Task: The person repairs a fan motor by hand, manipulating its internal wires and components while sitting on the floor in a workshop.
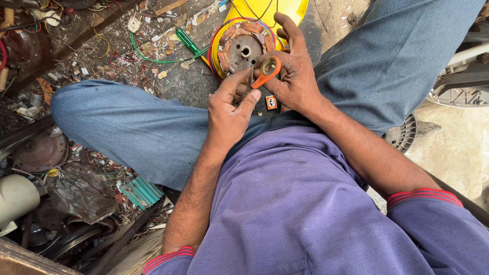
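Note:
My right hand [293,76] grips orange-handled scissors [267,71], thumb through the orange loop. My left hand [230,104] sits right beside it, fingers pinched near the scissor blades; what they pinch is too small to make out. Just beyond both hands lies a round motor stator [243,48] with copper windings and coloured wires around its rim, resting on a yellow plate [285,9]. A small orange and white tag [271,102] lies below the scissors on the ground between my knees.
A green-handled screwdriver [189,42] and green wire [147,57] lie on the littered ground left of the stator. Scrap metal parts, a teal ribbed piece [141,192] and a white cylinder [16,198] crowd the left. Fan parts [458,94] sit on the right.

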